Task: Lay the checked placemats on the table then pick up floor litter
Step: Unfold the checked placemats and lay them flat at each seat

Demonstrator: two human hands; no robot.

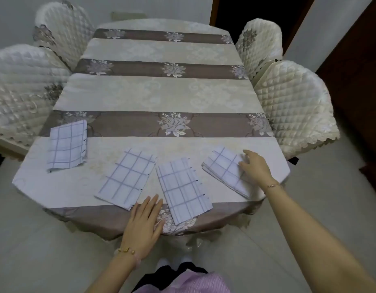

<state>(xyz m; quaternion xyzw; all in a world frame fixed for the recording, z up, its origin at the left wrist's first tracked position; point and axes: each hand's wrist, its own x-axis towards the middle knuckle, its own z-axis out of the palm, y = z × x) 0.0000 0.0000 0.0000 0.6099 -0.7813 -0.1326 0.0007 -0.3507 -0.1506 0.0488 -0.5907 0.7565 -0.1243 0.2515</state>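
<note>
Found the leftmost placemat [66, 144], second placemat [125, 178], third placemat [183, 191] and rightmost placemat [224, 170], all checked and folded, along the near side of the tabletop [153, 96]. Noted the left hand [143, 225] flat, fingers straight, on the tabletop between second and third; right hand [255, 168] loosely spread, touching the rightmost placemat.

No legible text anywhere.

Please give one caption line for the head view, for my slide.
Four checked placemats lie on the table; right hand touches the rightmost one, left hand rests flat at the near edge.
</note>
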